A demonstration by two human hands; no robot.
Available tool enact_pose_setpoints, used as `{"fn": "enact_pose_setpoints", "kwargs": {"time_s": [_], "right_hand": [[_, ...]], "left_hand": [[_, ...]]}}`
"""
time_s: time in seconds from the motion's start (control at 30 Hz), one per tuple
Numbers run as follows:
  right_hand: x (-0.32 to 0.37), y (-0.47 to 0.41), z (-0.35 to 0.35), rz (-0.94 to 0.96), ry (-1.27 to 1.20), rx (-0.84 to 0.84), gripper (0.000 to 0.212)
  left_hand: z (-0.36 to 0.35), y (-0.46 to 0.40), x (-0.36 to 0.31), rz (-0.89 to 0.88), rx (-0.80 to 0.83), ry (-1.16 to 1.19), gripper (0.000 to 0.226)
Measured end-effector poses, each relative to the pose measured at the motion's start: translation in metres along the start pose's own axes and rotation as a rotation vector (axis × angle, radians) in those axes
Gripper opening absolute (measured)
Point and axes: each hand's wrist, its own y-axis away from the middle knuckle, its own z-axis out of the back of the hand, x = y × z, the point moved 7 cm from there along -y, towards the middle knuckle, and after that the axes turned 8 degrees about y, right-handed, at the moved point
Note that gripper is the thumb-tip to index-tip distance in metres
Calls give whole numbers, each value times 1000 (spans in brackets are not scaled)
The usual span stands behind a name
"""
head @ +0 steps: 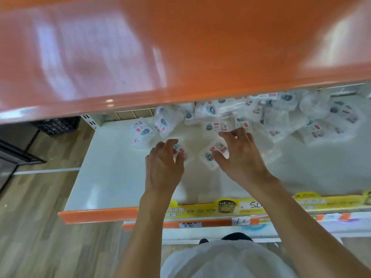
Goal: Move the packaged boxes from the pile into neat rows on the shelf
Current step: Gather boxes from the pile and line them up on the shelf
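Both hands (pixel 202 157) outstretched, fingers curled (on boxes (pixel 210 155))

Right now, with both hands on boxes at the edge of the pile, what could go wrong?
1. The pile leans loosely behind the right hand; pulling the box could bring others sliding.
2. The left hand grips its box near an unaligned cluster, so the row may start crooked.
3. The orange upper shelf hides the pile's back.

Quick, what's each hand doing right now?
Left hand: holding a small box.
Right hand: fingers on another box; the grip cannot be told.
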Motion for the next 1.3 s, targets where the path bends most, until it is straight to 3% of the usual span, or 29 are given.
{"fn": "enact_pose_setpoints", "kwargs": {"time_s": [0.17,0.47,0.6,0.73,0.93,1.3], "right_hand": [[7,6,-11,-57,132,156,57],[-1,10,-12,-151,57,172,71],[-1,17,-9,-134,-100,97,76],[-7,24,-2,-145,-287,58,54],[-26,34,10,-215,-423,55,43],[-86,89,50,-502,-896,-98,27]], "left_hand": [[-6,-6,10,76,147,-41,52],[5,-13,25,326,296,-89,81],[7,-7,37,404,339,121,62],[12,2,42,462,325,412,13],[15,17,44,569,359,610,17],[-1,27,-13,447,407,821,19]]}}
